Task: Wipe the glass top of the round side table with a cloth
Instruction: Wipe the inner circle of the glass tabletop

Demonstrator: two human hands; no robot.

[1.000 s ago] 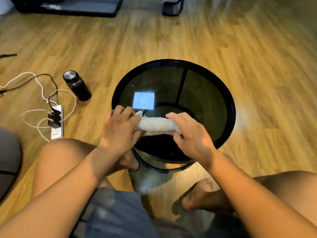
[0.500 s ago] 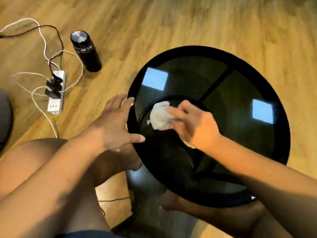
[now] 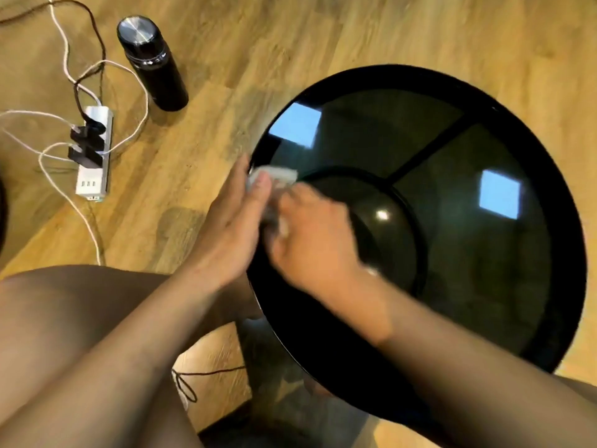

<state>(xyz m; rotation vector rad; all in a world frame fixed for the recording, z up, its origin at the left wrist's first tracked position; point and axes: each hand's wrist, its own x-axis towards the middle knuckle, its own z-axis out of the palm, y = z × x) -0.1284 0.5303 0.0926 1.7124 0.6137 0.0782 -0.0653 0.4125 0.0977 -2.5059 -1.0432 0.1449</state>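
at the rim of the table [image 3: 403,74], right grip [image 3: 313,240] holds the cloth [image 3: 277,174], left grip [image 3: 232,221] lies flat; better press evenly, in overlapping strokes.

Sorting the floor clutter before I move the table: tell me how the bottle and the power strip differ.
The bottle is black and round; the power strip is white and boxy. The bottle stands upright, the power strip lies flat. Both sit on the wooden floor.
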